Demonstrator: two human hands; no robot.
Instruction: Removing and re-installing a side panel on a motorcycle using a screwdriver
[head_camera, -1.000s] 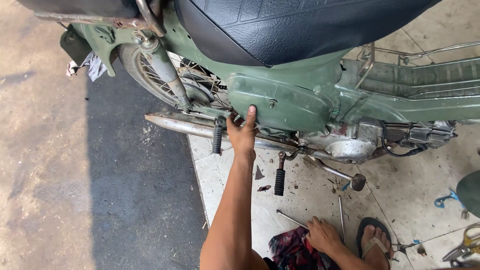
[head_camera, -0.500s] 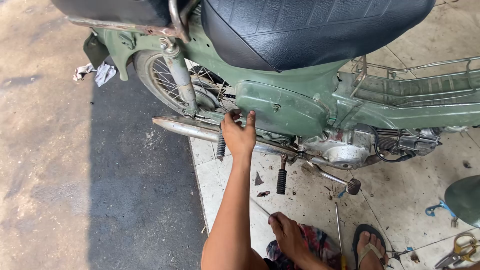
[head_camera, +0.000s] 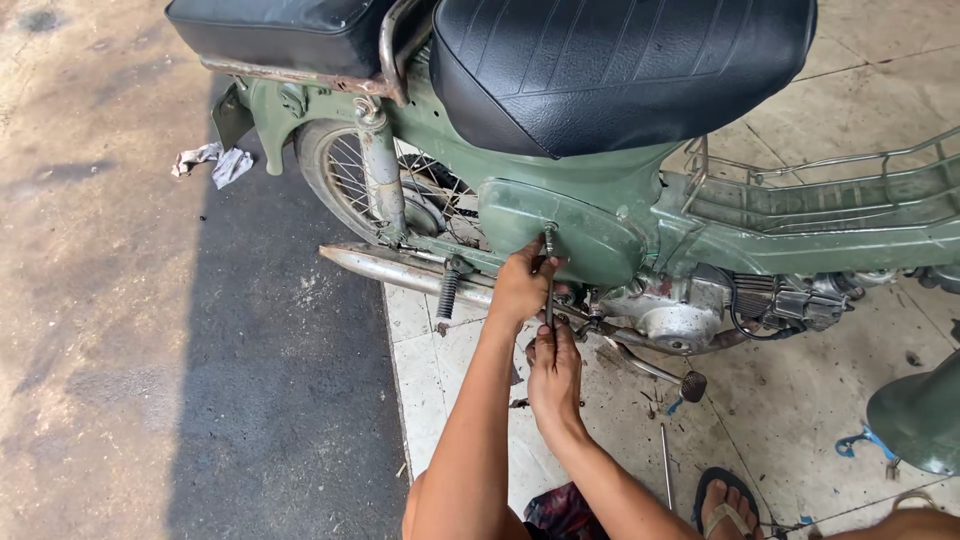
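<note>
A green motorcycle stands side-on, its green side cover (head_camera: 590, 235) below the black seat (head_camera: 620, 60). A thin dark rod-shaped tool (head_camera: 548, 262) stands upright with its top end against a fastener on the cover. My left hand (head_camera: 518, 288) is closed around the tool's upper part, next to the cover's lower edge. My right hand (head_camera: 555, 375) grips the tool's lower end just beneath it. The tool's middle is hidden by my fingers.
The chrome exhaust pipe (head_camera: 390, 265), a footpeg (head_camera: 447, 293) and the rear wheel (head_camera: 340, 175) lie left of my hands. A lever with a rubber tip (head_camera: 692, 385) juts out at right. A metal rod (head_camera: 665, 460), a green part (head_camera: 920, 415), a rag (head_camera: 215, 162) and my sandalled foot (head_camera: 725, 505) are on the floor.
My right hand rose from the floor near the cloth, bringing the tool up to the side cover. My left hand shifted from the cover's edge onto the tool.
</note>
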